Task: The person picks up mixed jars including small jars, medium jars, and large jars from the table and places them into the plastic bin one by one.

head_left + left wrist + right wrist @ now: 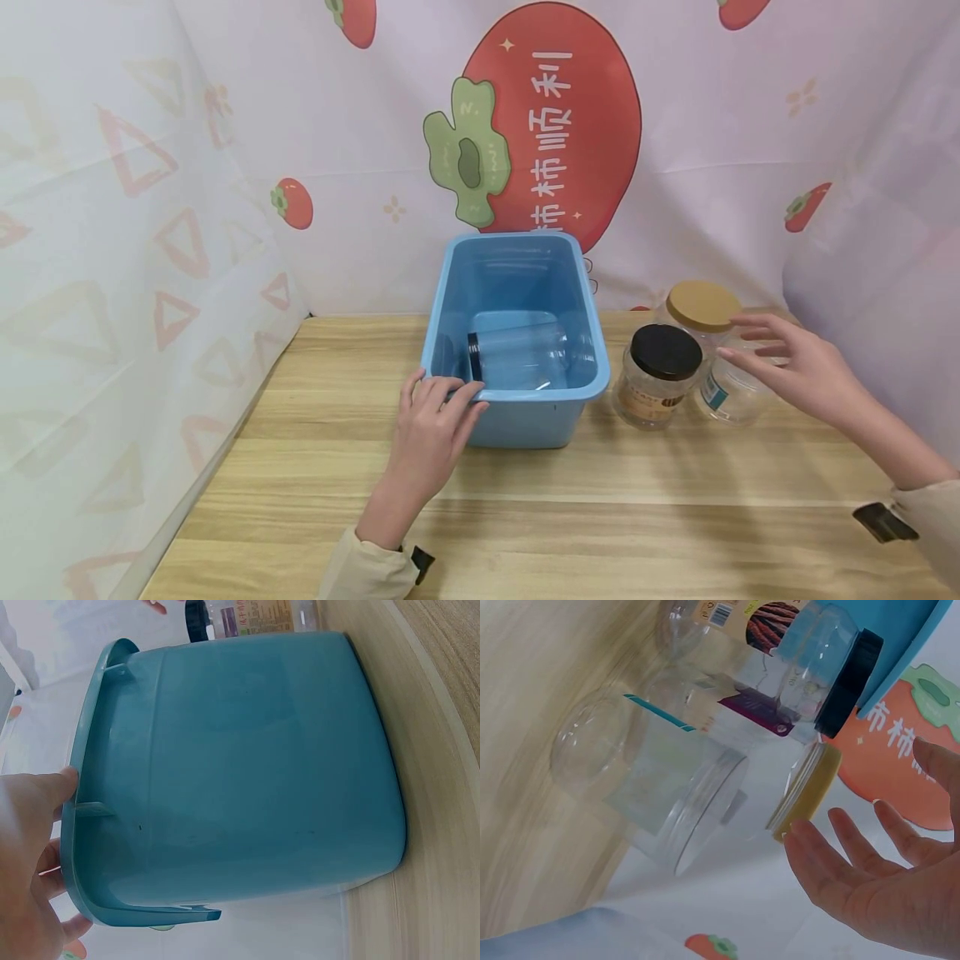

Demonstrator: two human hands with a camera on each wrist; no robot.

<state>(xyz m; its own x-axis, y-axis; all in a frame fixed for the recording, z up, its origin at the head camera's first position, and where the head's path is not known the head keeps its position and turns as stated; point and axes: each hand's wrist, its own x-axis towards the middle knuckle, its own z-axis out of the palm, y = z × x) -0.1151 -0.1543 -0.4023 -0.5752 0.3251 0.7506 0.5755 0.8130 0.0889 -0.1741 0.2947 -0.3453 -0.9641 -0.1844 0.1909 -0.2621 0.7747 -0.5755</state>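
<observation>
A blue plastic bin (525, 423) stands on the table, with a clear jar (521, 354) with a black lid lying on its side inside. My left hand (431, 433) grips the bin's near left rim, thumb outside and fingers over the edge. In the left wrist view the bin's outer wall (240, 772) fills the middle. My right hand (813, 371) hovers with spread fingers above a clear jar (660, 787) with a teal-edged label. Close by its fingertips is a tan-lidded jar (703, 307). A labelled jar (651, 398) with a black lid stands nearest the bin.
The wooden table (315, 467) runs up to a white cloth backdrop (360, 258) with persimmon prints. White cloth walls close in both sides. The three upright jars stand close together at the bin's right.
</observation>
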